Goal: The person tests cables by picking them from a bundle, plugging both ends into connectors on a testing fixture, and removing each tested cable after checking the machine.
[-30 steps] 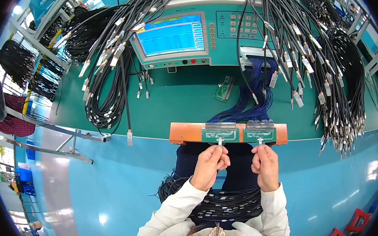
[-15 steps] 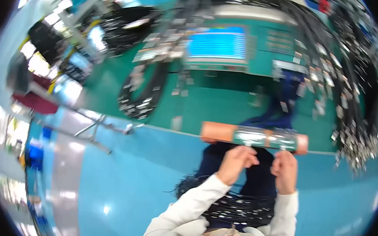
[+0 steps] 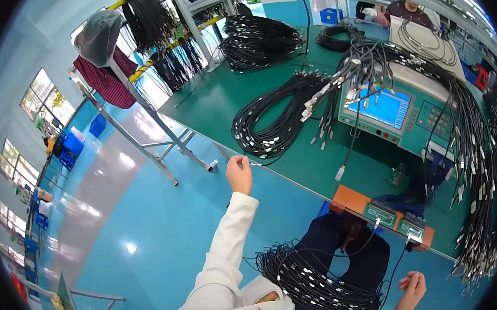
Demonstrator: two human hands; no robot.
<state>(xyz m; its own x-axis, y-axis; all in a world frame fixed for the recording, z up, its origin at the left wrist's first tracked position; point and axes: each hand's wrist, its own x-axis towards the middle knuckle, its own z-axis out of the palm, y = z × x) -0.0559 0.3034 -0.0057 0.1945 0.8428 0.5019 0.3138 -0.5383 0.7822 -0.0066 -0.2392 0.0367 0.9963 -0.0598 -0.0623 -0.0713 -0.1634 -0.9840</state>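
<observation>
My left hand [image 3: 239,174] is closed at the table's front edge, pinching what looks like the thin end of a cable beside the looped black bundle [image 3: 268,124]. My right hand [image 3: 412,290] hangs apart from the fixture at the lower right, its fingers curled, with nothing clearly visible in it. Two green circuit boards [image 3: 380,214] [image 3: 411,228] sit on the orange block [image 3: 349,200]. A cable plug [image 3: 377,222] meets the left board, and another plug [image 3: 408,238] meets the right one. A bundle of black cables [image 3: 320,284] lies across my lap.
The tester with a lit screen [image 3: 381,107] stands on the green table [image 3: 206,103], with black cables draped over it. More bundles [image 3: 259,40] lie behind. A metal frame [image 3: 145,148] stands at the left. Another person [image 3: 411,15] is at the far side.
The view has swung left. Both hands have left the plugs at the boards; my left hand has moved left to the looped bundle, and my right hand has moved down and right.
</observation>
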